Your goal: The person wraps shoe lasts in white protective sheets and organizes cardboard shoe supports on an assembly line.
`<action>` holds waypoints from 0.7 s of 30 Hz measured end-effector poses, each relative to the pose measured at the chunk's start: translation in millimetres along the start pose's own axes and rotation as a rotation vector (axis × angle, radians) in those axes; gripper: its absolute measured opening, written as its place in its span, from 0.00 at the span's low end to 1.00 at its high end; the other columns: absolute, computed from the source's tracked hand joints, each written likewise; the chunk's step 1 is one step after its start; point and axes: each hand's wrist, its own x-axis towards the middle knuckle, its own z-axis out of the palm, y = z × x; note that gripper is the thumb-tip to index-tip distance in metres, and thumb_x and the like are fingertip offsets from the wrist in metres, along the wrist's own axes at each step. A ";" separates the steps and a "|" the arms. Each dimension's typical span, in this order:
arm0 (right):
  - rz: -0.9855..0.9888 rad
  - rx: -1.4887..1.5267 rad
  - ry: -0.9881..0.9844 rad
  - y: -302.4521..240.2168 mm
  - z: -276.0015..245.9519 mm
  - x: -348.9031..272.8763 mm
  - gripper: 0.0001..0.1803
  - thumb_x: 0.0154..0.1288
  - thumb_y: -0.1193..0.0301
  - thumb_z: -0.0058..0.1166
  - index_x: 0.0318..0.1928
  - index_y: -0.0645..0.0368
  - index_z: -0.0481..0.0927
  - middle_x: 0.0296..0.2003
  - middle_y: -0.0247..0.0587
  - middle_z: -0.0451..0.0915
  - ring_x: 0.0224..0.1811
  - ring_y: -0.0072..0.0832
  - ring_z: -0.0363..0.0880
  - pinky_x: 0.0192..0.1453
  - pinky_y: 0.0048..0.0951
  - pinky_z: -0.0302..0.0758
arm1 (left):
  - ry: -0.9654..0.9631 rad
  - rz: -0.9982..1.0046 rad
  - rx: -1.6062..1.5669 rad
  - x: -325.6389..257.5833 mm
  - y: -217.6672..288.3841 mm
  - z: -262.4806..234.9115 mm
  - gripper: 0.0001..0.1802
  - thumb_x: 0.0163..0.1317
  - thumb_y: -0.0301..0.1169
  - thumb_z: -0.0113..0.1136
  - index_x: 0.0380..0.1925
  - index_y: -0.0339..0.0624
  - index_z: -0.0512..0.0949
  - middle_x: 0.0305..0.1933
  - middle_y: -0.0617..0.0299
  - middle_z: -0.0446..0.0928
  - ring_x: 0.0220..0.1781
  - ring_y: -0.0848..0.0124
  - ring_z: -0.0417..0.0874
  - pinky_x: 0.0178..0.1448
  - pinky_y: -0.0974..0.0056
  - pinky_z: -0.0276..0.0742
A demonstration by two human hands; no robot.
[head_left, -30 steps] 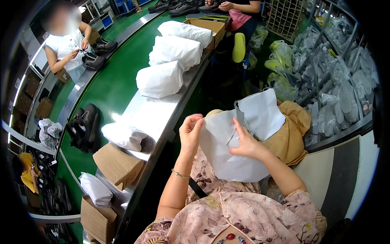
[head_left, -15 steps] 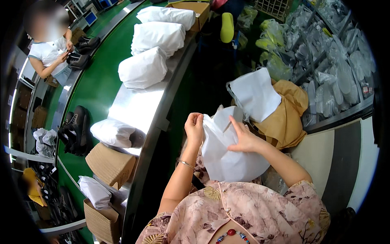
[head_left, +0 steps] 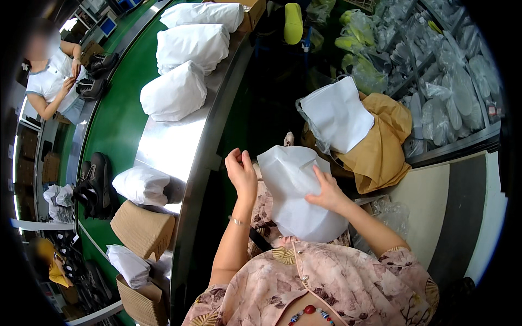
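**Packing line station: white paper-wrapped bundle held over the lap**

Green conveyor belt (head_left: pixel 117 127) ran along the left of the station, edged by a curved steel counter (head_left: pixel 179 152). Both lay to the left of the worker's fingers.

The left hand (head_left: pixel 242 175) was raised beside the white paper-wrapped bundle (head_left: pixel 296 190), fingers curled narrow with the tips drawn together at the bundle's upper left edge. Whether they pinched the paper could not be told. The right hand (head_left: pixel 326 193) lay spread on the bundle's right face, fingers wide and flat against the paper, pressing it in place. The bundle stood between the two hands, above the lap, its lower end against the floral blouse (head_left: pixel 304 282).

Beyond the fingertips of the right hand, up and to the right, a stack of white paper sheets (head_left: pixel 337 114) rested in a clear bag on brown wrapping paper (head_left: pixel 383 146). Further right stood shelves of clear-bagged parts (head_left: pixel 451 92).

Left of the left hand, on the counter, lay a small white wrapped bundle (head_left: pixel 142 185), with an open cardboard shoebox (head_left: pixel 142 231) just below it. Three larger white wrapped bundles (head_left: pixel 175 92) lay further up the counter. A pair of black shoes (head_left: pixel 93 185) sat on the belt, well apart from the hands.

At the far left, another person (head_left: pixel 54 76) handled black shoes (head_left: pixel 93 76).
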 end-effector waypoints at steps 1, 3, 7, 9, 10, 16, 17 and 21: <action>0.010 -0.007 0.022 -1.0 2.9 0.5 0.53 0.43 0.57 0.62 0.68 0.55 0.48 0.52 0.61 0.62 0.55 0.59 0.60 0.61 0.46 0.61 | -0.135 0.014 -0.036 -6.9 33.8 -12.2 0.18 0.60 0.32 0.58 0.44 0.28 0.72 0.40 0.49 0.77 0.36 0.65 0.79 0.38 0.66 0.75; -0.003 -0.033 0.092 -1.6 9.8 -2.0 0.53 0.43 0.58 0.63 0.68 0.55 0.48 0.52 0.62 0.61 0.54 0.61 0.59 0.61 0.49 0.60 | -0.395 -0.013 -0.020 -38.7 75.4 -23.2 0.21 0.61 0.32 0.57 0.48 0.28 0.69 0.42 0.47 0.76 0.40 0.64 0.79 0.40 0.66 0.76; -0.090 -0.068 0.292 -3.0 27.3 -9.5 0.54 0.41 0.61 0.64 0.68 0.57 0.48 0.53 0.65 0.58 0.55 0.63 0.58 0.61 0.52 0.60 | -0.595 -0.210 -0.004 -104.5 22.9 -1.6 0.28 0.63 0.36 0.55 0.57 0.30 0.61 0.49 0.51 0.73 0.45 0.67 0.76 0.41 0.64 0.76; -0.105 -0.020 0.331 -15.2 26.8 -12.8 0.55 0.41 0.63 0.65 0.68 0.58 0.47 0.55 0.67 0.55 0.56 0.63 0.57 0.61 0.53 0.59 | -0.736 -0.695 -0.398 -105.6 23.2 1.1 0.30 0.64 0.39 0.54 0.59 0.32 0.59 0.51 0.55 0.71 0.47 0.70 0.74 0.43 0.63 0.75; -0.139 -0.029 0.387 -24.2 28.8 -13.8 0.55 0.41 0.63 0.66 0.68 0.58 0.47 0.55 0.67 0.55 0.56 0.63 0.57 0.61 0.53 0.60 | -0.691 -0.693 -0.493 -104.3 26.0 1.8 0.29 0.64 0.38 0.54 0.59 0.33 0.59 0.51 0.55 0.71 0.49 0.70 0.73 0.47 0.64 0.73; -0.377 -0.075 0.598 -90.3 23.5 1.6 0.57 0.40 0.65 0.67 0.68 0.60 0.46 0.57 0.67 0.53 0.55 0.62 0.57 0.59 0.55 0.60 | -0.489 -0.701 -1.089 -36.3 68.6 -6.6 0.31 0.61 0.40 0.59 0.58 0.39 0.58 0.55 0.56 0.68 0.56 0.65 0.69 0.59 0.61 0.67; -0.419 -0.094 0.609 -97.2 24.3 4.8 0.56 0.41 0.61 0.66 0.67 0.61 0.45 0.56 0.68 0.54 0.54 0.62 0.58 0.60 0.56 0.58 | -0.451 -0.650 -1.079 -28.8 65.4 -7.8 0.34 0.58 0.40 0.62 0.59 0.41 0.57 0.56 0.56 0.68 0.56 0.64 0.70 0.60 0.59 0.67; -0.476 -0.162 0.418 -124.0 -8.8 2.2 0.51 0.48 0.55 0.63 0.65 0.67 0.52 0.58 0.61 0.57 0.60 0.55 0.57 0.64 0.48 0.57 | -0.295 -0.510 -1.078 -11.8 70.4 -18.2 0.37 0.54 0.36 0.66 0.59 0.41 0.57 0.55 0.56 0.68 0.55 0.66 0.71 0.59 0.60 0.68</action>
